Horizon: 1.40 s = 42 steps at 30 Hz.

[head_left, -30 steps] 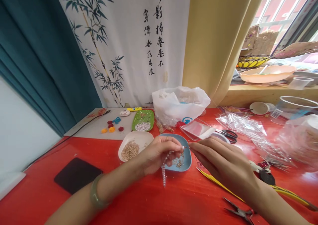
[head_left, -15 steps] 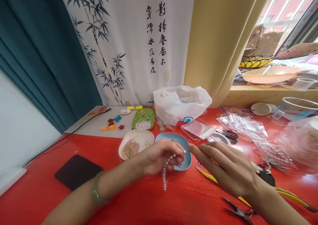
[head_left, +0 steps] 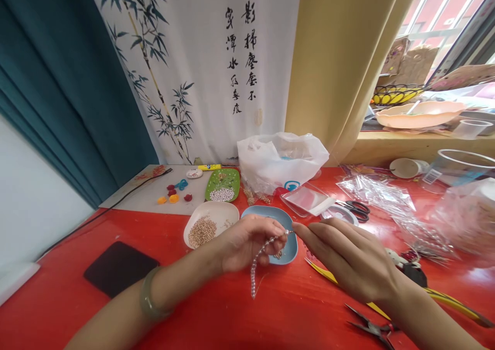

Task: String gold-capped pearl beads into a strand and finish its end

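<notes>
From my end of the head cam: two bare hands meet above a red bench (head_left: 294,309). L hand (head_left: 245,244) has its fingers pinched on a pearl strand (head_left: 253,272) near its top end; the rest curves down below that hand, prob. hung slack so just the tip needs steadying. R hand (head_left: 348,260) reaches in, fingers nearly straight, fingertips at the strand's thin tip; too small for me to tell if they grip it. Blue dish (head_left: 286,218) sits behind the hands w/ small bits inside; cream dish (head_left: 226,212), w/ gold beads (head_left: 203,231), is just beside it, prob. for quick reach. Pliers (head_left: 375,330) lie near R hand, handy I'd guess.
</notes>
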{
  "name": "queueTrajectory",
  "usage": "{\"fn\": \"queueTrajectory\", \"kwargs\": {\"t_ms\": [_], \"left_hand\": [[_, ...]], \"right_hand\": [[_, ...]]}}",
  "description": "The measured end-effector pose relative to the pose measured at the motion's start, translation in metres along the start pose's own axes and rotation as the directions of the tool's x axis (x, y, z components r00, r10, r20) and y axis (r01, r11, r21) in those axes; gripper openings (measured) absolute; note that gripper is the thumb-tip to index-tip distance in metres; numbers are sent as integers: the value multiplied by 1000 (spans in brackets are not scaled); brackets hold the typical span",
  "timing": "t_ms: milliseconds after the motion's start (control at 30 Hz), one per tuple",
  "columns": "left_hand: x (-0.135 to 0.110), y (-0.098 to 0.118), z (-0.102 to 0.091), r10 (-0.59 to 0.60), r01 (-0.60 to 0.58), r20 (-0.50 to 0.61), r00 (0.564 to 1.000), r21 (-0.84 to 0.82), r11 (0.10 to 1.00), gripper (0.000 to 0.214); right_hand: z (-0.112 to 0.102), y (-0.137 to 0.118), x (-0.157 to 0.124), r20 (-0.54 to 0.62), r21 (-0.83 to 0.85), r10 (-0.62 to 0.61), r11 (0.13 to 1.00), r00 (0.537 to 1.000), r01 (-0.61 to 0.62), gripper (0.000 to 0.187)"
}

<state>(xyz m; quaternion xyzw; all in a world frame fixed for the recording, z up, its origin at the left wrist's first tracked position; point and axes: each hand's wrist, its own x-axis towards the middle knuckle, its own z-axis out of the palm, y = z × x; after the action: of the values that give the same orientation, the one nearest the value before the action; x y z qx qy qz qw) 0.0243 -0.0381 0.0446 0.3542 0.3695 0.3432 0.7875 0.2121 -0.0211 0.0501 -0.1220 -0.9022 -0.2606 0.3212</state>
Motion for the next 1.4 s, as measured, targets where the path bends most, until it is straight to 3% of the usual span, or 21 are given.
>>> {"fn": "queueTrajectory", "kwargs": {"t_ms": [367, 833, 1033, 1200, 1300, 1400], "left_hand": [[1, -2, -2, 37, -35, -67, 997, 41, 999, 17], [3, -2, -4, 105, -102, -29, 994, 93, 990, 17], [4, -1, -7, 194, -187, -26, 981, 168, 968, 14], [3, 2, -7, 412, -327, -99, 906, 457, 827, 10], [0, 3, -6, 468, -336, -107, 877, 561, 757, 13], [-2, 3, -5, 583, -356, -84, 808, 718, 598, 9]], "right_hand": [[0, 1, 3, 12, 18, 38, 999, 999, -38, 20], [5, 0, 1, 14, 45, 7, 999, 1000, -7, 20], [13, 2, -5, 43, 130, 125, 983, 991, -130, 18], [19, 1, -4, 53, 309, 295, 904, 954, -296, 17], [19, 0, -4, 94, 420, 364, 829, 927, -369, 16], [18, 0, -3, 154, 480, 423, 758, 893, -442, 15]]}}
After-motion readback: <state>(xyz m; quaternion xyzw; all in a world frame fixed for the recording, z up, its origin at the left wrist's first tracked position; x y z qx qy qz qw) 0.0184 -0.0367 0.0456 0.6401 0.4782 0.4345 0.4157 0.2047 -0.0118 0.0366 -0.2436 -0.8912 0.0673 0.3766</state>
